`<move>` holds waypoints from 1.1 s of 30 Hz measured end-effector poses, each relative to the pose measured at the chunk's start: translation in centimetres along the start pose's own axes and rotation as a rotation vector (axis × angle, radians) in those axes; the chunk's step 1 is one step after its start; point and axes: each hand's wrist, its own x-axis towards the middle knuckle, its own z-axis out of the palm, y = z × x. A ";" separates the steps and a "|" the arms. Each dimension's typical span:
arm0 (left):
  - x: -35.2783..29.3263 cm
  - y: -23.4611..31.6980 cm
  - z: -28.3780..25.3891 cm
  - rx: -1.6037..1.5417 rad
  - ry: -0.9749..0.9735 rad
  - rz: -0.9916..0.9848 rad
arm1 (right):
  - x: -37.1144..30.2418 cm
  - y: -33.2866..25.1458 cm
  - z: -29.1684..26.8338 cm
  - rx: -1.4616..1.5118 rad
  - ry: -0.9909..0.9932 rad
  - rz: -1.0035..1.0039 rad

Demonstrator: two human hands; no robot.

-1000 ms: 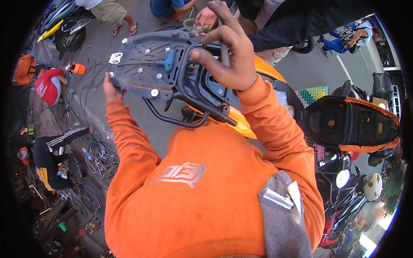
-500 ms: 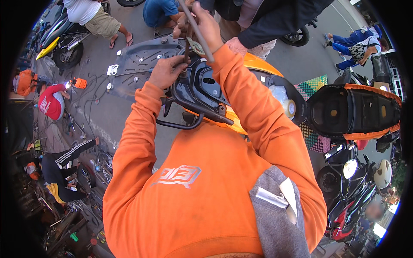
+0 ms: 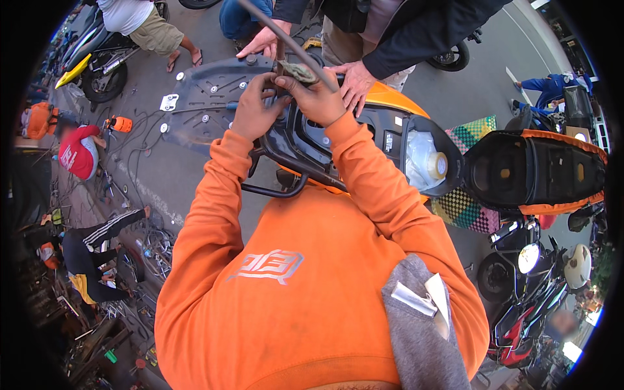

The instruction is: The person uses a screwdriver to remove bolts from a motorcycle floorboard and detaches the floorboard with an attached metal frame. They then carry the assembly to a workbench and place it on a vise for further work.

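Observation:
My right hand (image 3: 320,101) is closed around a long grey metal rod (image 3: 286,36), which slants up to the left. A crumpled greenish scrap (image 3: 299,71) shows by its fingers. Close beside it my left hand (image 3: 253,107) is curled, thumb toward fingertips, above the rear of a black and orange scooter (image 3: 312,140). Whatever is between its fingers is hidden. A black grab rail (image 3: 279,190) curves out below my left hand. A co-worker's hand (image 3: 355,84) rests on the scooter beside my right hand, and their other hand (image 3: 263,42) reaches in beyond the rod.
A large dark slotted panel (image 3: 208,91) lies to the left. A clear plastic bag with a tape roll (image 3: 426,159) sits in the scooter's compartment. The removed seat (image 3: 539,169) lies on the right. People, tools and parked motorcycles (image 3: 520,292) surround the spot.
My right hand has come down and closer to my left hand, and the rod has shifted with it. The co-worker's hands have moved onto and over the scooter.

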 end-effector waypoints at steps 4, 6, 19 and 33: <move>0.2 0.1 -1.7 0.119 -0.385 -0.158 | 0.5 -0.8 -0.9 -0.113 -0.094 -0.116; 0.1 0.1 -1.8 0.199 -0.378 -0.117 | -0.1 -1.3 -0.7 -0.294 0.044 -0.255; 0.3 -0.1 -1.7 0.291 -0.363 0.000 | -0.1 -0.8 -0.2 -0.229 -0.027 -0.167; 0.2 0.4 -0.9 0.377 -0.296 -0.065 | 0.3 -1.0 -0.3 -0.120 0.050 -0.007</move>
